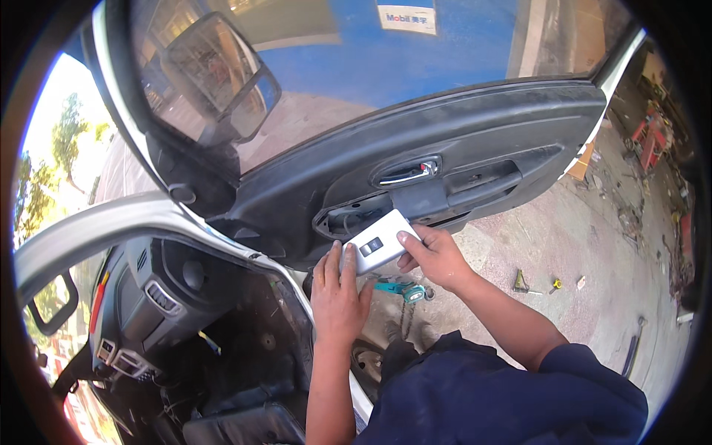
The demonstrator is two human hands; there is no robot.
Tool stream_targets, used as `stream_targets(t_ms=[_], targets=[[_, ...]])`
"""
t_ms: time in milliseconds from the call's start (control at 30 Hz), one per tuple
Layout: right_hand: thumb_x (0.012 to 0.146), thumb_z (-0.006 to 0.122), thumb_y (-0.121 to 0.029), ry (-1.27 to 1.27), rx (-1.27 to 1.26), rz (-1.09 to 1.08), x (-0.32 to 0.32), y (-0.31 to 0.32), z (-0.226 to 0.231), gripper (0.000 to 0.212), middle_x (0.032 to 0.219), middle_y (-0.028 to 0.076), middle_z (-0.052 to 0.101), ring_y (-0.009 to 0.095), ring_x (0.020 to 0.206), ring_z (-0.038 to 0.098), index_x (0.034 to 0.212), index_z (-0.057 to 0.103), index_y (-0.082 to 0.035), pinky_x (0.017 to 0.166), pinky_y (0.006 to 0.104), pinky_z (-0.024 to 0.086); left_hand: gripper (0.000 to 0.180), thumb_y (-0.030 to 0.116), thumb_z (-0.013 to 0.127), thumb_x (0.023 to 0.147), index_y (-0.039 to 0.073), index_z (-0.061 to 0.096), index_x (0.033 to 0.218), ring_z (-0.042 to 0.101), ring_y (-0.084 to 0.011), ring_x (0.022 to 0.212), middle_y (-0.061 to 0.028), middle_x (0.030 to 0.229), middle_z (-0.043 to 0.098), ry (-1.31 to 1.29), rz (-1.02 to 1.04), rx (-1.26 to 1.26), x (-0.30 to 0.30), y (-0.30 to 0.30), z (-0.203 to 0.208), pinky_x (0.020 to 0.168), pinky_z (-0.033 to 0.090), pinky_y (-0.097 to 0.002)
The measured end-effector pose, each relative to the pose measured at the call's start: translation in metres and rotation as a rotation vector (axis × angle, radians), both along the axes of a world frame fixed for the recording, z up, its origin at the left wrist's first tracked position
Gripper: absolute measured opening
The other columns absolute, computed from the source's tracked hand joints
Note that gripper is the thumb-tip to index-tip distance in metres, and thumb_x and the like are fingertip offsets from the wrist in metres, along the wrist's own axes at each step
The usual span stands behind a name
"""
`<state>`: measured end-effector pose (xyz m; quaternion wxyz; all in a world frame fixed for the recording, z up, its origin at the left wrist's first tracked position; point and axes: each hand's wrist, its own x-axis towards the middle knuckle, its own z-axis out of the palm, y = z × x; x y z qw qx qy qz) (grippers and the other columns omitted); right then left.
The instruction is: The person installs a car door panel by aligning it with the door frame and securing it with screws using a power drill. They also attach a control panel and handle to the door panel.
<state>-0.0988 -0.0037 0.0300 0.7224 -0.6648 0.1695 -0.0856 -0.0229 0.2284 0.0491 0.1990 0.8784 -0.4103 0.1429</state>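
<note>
In front of the door I hold a silver-white window switch panel (391, 231), a flat plate with a small black switch set in it. My right hand (432, 256) pinches its right end, thumb on top and fingers beneath. At the left end, the fingers of my left hand (343, 285) lie over the edge, with the thumb lower down; their grip underneath is hidden. Just behind the plate, a dark oblong opening (345, 220) shows in the black door panel (297, 178). Above it to the right is the inner door handle (408, 172).
The door stands open, its mirror (219, 78) beyond the glass. Below my hands is a teal power tool (408, 291). A screwdriver-like tool (523, 282) and a small yellow item (557, 283) lie on the floor. A red jack-like object (653, 137) stands far right; the dashboard (159, 297) is left.
</note>
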Motion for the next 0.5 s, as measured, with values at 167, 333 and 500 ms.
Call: stream_targets(t_ms=[167, 333, 500], targets=[[0.118, 0.068, -0.038, 0.007, -0.076, -0.043, 0.0, 0.008, -0.002, 0.044, 0.094, 0.011, 0.081, 0.014, 0.085, 0.079, 0.122, 0.078, 0.005, 0.08, 0.0349, 0.065, 0.077, 0.013, 0.09, 0.089, 0.004, 0.061, 0.16, 0.061, -0.044, 0.139, -0.0227, 0.159, 0.061, -0.055, -0.101, -0.017, 0.051, -0.006, -0.002, 0.116, 0.054, -0.0538], [0.11, 0.076, -0.02, -0.247, -0.636, -0.272, 0.012, 0.013, 0.008, 0.025, 0.102, 0.017, 0.075, 0.033, 0.089, 0.075, 0.112, 0.079, 0.005, 0.08, 0.04, 0.059, 0.079, 0.014, 0.093, 0.087, 0.004, 0.062, 0.16, 0.062, -0.0448, 0.139, -0.0212, 0.16, 0.061, -0.093, -0.225, -0.014, 0.09, -0.018, 0.001, 0.116, 0.054, -0.0536], [0.108, 0.078, -0.018, -0.164, -0.545, -0.385, 0.026, 0.012, 0.015, 0.022, 0.095, 0.017, 0.07, 0.035, 0.084, 0.069, 0.106, 0.077, 0.004, 0.076, 0.0413, 0.056, 0.077, 0.02, 0.091, 0.091, 0.004, 0.062, 0.161, 0.061, -0.0455, 0.141, -0.0216, 0.161, 0.061, -0.067, -0.259, -0.044, 0.106, -0.032, -0.002, 0.117, 0.054, -0.0533]])
